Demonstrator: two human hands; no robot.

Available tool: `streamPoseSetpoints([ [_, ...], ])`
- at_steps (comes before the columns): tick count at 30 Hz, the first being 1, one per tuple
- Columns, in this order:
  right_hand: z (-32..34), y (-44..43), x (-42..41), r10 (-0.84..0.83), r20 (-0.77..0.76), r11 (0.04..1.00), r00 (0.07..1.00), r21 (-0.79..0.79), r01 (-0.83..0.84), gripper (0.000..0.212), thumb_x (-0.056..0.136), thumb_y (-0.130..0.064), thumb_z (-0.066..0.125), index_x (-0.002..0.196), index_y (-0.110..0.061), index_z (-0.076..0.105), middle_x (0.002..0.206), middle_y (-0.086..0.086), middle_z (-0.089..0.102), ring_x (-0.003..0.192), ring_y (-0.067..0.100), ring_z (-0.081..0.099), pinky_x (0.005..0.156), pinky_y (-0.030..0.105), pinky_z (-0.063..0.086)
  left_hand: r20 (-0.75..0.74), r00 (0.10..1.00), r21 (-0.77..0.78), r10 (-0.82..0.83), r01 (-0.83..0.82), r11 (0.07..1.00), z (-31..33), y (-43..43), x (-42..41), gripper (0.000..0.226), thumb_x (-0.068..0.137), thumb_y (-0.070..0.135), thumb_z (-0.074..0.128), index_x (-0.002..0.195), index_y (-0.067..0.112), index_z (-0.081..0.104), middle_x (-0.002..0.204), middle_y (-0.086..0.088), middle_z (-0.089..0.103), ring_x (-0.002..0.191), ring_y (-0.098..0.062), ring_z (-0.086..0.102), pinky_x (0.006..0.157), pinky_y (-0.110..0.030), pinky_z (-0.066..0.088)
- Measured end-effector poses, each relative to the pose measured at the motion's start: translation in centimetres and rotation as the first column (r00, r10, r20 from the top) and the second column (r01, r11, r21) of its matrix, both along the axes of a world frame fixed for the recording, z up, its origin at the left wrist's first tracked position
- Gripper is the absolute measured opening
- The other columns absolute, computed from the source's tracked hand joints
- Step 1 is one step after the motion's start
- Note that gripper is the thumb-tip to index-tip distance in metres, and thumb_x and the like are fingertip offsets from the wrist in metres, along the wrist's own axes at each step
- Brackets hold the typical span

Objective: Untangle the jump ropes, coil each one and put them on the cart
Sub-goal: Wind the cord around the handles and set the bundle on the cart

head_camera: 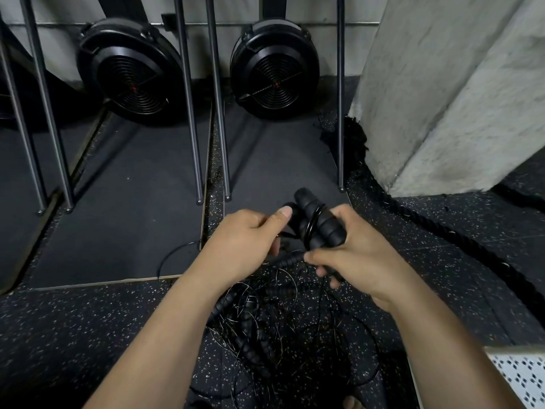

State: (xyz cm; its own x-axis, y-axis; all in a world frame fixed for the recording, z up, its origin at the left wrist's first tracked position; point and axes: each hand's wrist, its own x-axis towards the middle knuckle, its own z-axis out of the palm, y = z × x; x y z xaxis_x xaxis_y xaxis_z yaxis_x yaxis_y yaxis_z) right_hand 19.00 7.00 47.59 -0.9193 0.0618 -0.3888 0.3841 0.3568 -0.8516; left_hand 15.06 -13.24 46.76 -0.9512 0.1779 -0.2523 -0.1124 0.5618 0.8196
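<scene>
A tangle of black jump ropes (283, 329) with thin cords and ribbed foam handles lies on the speckled floor below my hands. My right hand (356, 255) grips a pair of ribbed black handles (321, 222) with cord looped around them, held above the pile. My left hand (244, 237) holds the cord and another dark handle end (290, 212) right beside them, thumb pressed on top. Another ribbed handle (290, 259) hangs between my hands. The white perforated corner of the cart (519, 376) shows at the lower right.
Two black fan-wheel machines (132, 75) (274, 69) stand by the back wall on dark mats. Several metal bars (218, 95) lean down to the floor ahead. A concrete pillar (442, 84) rises at right, with a thick black battle rope (442, 231) curving round its base.
</scene>
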Motion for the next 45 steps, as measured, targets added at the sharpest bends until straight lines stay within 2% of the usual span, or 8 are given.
streamPoseSetpoints([
  [5,0.2,-0.1,0.2,0.193,0.139,0.975,0.971,0.081,-0.205,0.045,0.081,0.0,0.085,0.109,-0.027,0.062,0.093,0.005,0.077,0.066,0.02,0.073,0.052,0.032,0.053,-0.123,0.992,-0.115,0.015,-0.029,0.993,-0.1,-0.4,0.0,0.072,0.099,0.074,0.048,0.071,0.013,0.074,0.059,0.006,0.07,0.058,-0.01,0.067,0.067,-0.034,0.056],
  [11,1.0,-0.5,1.2,0.538,0.298,0.839,0.789,-0.097,-0.535,0.047,0.083,0.003,0.086,0.12,-0.015,0.062,0.092,0.009,0.077,0.071,0.022,0.072,0.047,0.029,0.049,-0.259,0.951,-0.132,-0.167,0.136,0.982,-0.4,-0.2,0.2,0.052,0.103,0.056,0.059,0.068,0.018,0.067,0.051,0.005,0.054,0.049,-0.009,0.049,0.054,-0.025,0.037],
  [16,3.1,-0.2,1.7,0.751,0.202,0.651,0.629,-0.381,-0.656,0.058,0.089,0.009,0.081,0.136,-0.019,0.061,0.103,0.017,0.08,0.075,0.022,0.07,0.052,0.025,0.05,-0.122,0.958,0.149,-0.258,0.275,0.95,0.5,-0.5,0.4,0.049,0.103,0.051,0.06,0.071,0.014,0.068,0.047,0.006,0.041,0.046,-0.012,0.035,0.051,-0.029,0.03],
  [20,3.1,0.4,1.8,0.717,-0.051,0.563,0.695,-0.544,-0.621,0.067,0.087,0.02,0.074,0.143,-0.014,0.057,0.12,0.035,0.071,0.073,0.021,0.069,0.05,0.024,0.051,0.062,0.977,0.391,-0.204,0.164,0.906,1.2,0.2,-0.5,0.05,0.092,0.056,0.055,0.07,0.012,0.068,0.047,0.005,0.049,0.042,-0.008,0.041,0.045,-0.022,0.032],
  [24,2.4,0.2,1.4,0.511,-0.194,0.555,0.837,-0.669,-0.494,0.069,0.087,0.016,0.071,0.148,-0.003,0.045,0.123,0.033,0.069,0.072,0.02,0.068,0.051,0.026,0.051,-0.023,0.982,0.186,-0.187,0.188,0.965,-1.9,-0.7,-1.2,0.02,0.096,0.041,0.068,0.08,0.03,0.073,0.072,0.013,0.067,0.077,-0.015,0.063,0.083,-0.038,0.055],
  [27,2.0,0.0,0.9,0.318,-0.2,0.623,0.927,-0.693,-0.363,0.07,0.085,0.006,0.076,0.147,0.001,0.044,0.126,0.027,0.07,0.075,0.022,0.066,0.053,0.029,0.049,-0.017,0.999,0.245,-0.037,0.04,0.969,-2.1,-0.1,-0.6,0.022,0.091,0.027,0.061,0.073,0.02,0.072,0.068,-0.002,0.07,0.071,-0.024,0.063,0.074,-0.049,0.056],
  [36,0.4,-0.3,-0.1,-0.147,-0.153,0.945,0.977,-0.315,0.093,0.05,0.086,-0.003,0.087,0.122,-0.012,0.053,0.105,0.014,0.076,0.072,0.028,0.073,0.055,0.038,0.057,-0.086,0.984,-0.009,-0.156,0.156,0.988,-1.1,0.6,0.1,0.06,0.109,0.059,0.043,0.074,0.014,0.063,0.048,0.012,0.048,0.045,-0.007,0.043,0.055,-0.031,0.033],
  [45,-0.7,0.3,-0.2,0.055,0.035,0.983,0.998,0.173,-0.06,0.043,0.085,-0.012,0.087,0.109,-0.026,0.054,0.094,0.002,0.077,0.069,0.024,0.079,0.053,0.032,0.058,-0.229,0.97,-0.129,-0.087,0.058,0.99,-0.7,-0.1,0.2,0.061,0.106,0.06,0.048,0.066,0.02,0.071,0.057,0.006,0.065,0.056,-0.007,0.062,0.059,-0.024,0.045],
])
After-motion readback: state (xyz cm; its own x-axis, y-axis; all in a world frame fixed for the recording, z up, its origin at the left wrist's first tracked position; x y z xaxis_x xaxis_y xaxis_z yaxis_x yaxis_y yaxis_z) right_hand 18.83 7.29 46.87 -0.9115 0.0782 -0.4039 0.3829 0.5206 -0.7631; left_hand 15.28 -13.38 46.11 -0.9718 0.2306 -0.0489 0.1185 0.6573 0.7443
